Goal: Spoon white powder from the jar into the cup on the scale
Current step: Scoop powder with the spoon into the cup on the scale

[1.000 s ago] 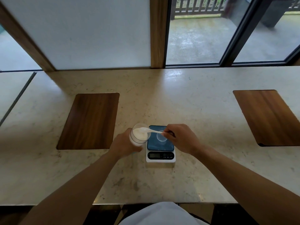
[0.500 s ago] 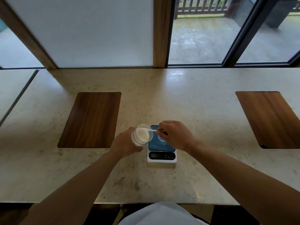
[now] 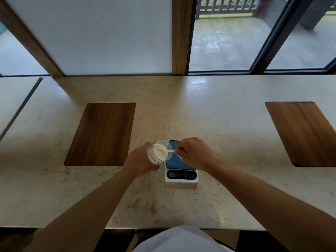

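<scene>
My left hand (image 3: 141,160) grips a clear jar (image 3: 160,153) of white powder, tilted with its mouth toward the right, just left of the scale. My right hand (image 3: 194,153) pinches the handle of a small white spoon (image 3: 168,150), whose bowl is inside the jar's mouth in the powder. The white kitchen scale (image 3: 181,174) with a dark blue platform sits on the counter under my right hand. The small clear cup (image 3: 179,156) on the platform is almost wholly hidden by my right hand; only a sliver of its rim shows.
The pale stone counter (image 3: 227,124) carries two inset wooden panels, one at left (image 3: 101,133) and one at far right (image 3: 301,131). Windows and a wooden post stand along the back edge. The counter's near edge runs just in front of my body.
My right hand moved left, carrying the spoon from above the scale into the jar's mouth. My left hand tilted the jar further toward the spoon.
</scene>
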The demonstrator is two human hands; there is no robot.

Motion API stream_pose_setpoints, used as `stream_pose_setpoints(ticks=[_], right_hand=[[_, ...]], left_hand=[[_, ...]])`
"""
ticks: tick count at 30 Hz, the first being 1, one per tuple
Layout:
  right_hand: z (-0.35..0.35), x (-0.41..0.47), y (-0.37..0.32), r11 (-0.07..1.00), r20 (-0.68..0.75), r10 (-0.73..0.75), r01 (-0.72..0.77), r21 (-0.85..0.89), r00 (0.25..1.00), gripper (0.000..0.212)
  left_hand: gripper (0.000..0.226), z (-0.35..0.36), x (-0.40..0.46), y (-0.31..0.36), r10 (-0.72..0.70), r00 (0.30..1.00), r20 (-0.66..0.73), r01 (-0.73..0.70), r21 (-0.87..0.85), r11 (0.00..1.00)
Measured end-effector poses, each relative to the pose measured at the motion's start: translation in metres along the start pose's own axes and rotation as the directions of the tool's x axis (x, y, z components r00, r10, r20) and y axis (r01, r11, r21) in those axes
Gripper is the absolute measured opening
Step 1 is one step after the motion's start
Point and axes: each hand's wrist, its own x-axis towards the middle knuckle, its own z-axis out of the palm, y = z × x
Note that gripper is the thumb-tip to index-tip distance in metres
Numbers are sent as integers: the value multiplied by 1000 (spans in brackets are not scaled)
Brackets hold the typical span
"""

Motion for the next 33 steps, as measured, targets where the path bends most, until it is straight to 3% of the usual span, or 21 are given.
stream_pose_setpoints(ticks=[21, 33], right_hand=[[23, 7, 13, 900, 12, 276, -263, 349, 961, 28], [18, 11, 15, 860, -17, 342, -305, 410, 940, 25]], left_hand=[[83, 1, 9, 2, 6, 1000, 10, -6, -16, 1000], [83, 2, 12, 0, -66, 998, 7, 66, -39, 997]])
